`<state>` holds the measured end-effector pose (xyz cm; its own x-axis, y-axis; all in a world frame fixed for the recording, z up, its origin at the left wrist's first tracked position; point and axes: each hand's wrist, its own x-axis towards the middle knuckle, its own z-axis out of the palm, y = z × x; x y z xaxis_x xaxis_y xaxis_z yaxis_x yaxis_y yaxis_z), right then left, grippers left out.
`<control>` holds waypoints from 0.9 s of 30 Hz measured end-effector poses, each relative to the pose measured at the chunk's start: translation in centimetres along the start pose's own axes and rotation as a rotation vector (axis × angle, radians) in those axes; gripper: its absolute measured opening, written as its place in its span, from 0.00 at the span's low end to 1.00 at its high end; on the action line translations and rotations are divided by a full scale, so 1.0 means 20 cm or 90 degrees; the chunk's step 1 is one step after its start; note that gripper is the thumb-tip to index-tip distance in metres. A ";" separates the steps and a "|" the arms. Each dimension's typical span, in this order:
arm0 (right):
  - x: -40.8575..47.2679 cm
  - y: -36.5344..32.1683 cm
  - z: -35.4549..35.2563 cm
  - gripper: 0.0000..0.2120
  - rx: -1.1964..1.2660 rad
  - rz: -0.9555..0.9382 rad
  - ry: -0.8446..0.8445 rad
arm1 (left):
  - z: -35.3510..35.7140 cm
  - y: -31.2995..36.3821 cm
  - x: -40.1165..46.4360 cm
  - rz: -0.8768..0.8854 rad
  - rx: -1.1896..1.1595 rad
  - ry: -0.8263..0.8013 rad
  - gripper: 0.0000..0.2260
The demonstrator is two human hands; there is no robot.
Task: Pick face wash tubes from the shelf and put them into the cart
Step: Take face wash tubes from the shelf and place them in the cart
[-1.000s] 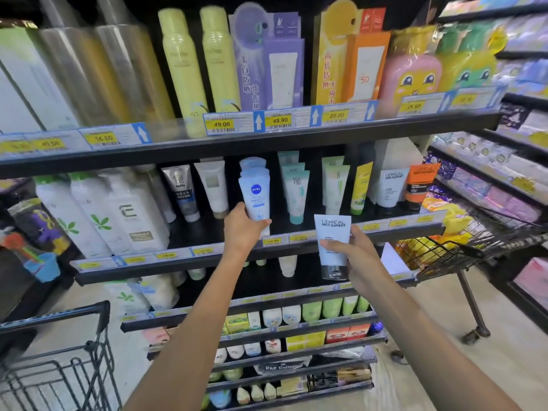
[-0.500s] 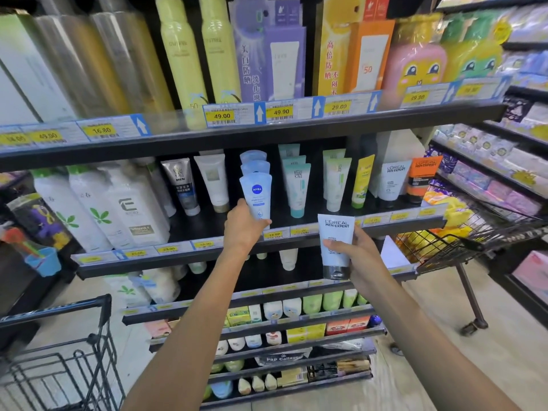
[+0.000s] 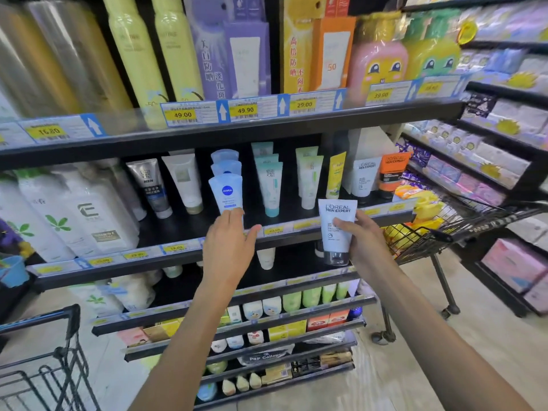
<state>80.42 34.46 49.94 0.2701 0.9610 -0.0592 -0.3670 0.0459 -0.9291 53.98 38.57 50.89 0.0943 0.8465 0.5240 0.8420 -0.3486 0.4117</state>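
A black multi-tier shelf [image 3: 225, 134] fills most of the view, its edges lined with yellow price tags [image 3: 182, 115]. Two black wire carts are seen: one cart [image 3: 462, 223] stands to the right of the shelf with yellow packets inside, and the corner of a second cart [image 3: 41, 366] shows at the lower left. On the top tier, tall yellow spray cans [image 3: 135, 51] and purple boxed packs [image 3: 234, 51] are ranged; on the tier below, large white bottles [image 3: 89, 212] are stood at the left and face wash tubes are lined up cap-down at the centre and right. A row of three pale blue Nivea tubes is stacked front to back, and the front Nivea tube [image 3: 226, 192] is met at its lower part by the left hand [image 3: 228, 250], whose fingers are spread and fairly straight; whether the tube is merely touched or lightly pinched behind the fingertips cannot be told. A white L'Oreal Men Expert tube [image 3: 336, 229] is held off the shelf, in front of the tier's edge, by the right hand [image 3: 363, 244]; it is gripped at its right side with the thumb laid across the front, the crimped end up and the clear cap down, so most of the tube lies left of the palm. A matching L'Oreal tube [image 3: 365, 176] and an orange one [image 3: 393, 173] are left standing behind it
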 end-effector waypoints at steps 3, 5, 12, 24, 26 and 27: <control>0.04 -0.14 -0.05 0.15 -0.016 -0.050 -0.004 | 0.11 0.14 0.04 0.094 -0.007 -0.117 0.22; 0.09 -0.22 -0.09 0.16 -0.036 -0.078 -0.002 | 0.18 0.22 0.09 0.115 0.006 -0.178 0.24; 0.27 -0.45 -0.24 0.20 -0.212 -0.164 0.040 | 0.37 0.35 0.22 0.114 0.084 -0.292 0.20; 0.57 -0.60 -0.44 0.17 -0.415 -0.187 -0.008 | 0.43 0.34 0.24 0.088 0.167 -0.279 0.13; 0.61 -0.59 -0.48 0.14 -0.444 -0.181 -0.031 | 0.44 0.35 0.24 0.083 0.174 -0.277 0.14; 0.63 -0.59 -0.50 0.14 -0.456 -0.179 -0.039 | 0.44 0.35 0.24 0.081 0.177 -0.277 0.14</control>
<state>97.05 43.27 56.45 0.2100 0.9539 0.2142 0.3799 0.1223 -0.9169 64.99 43.70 49.77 0.3664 0.9140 0.1742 0.9131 -0.3892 0.1218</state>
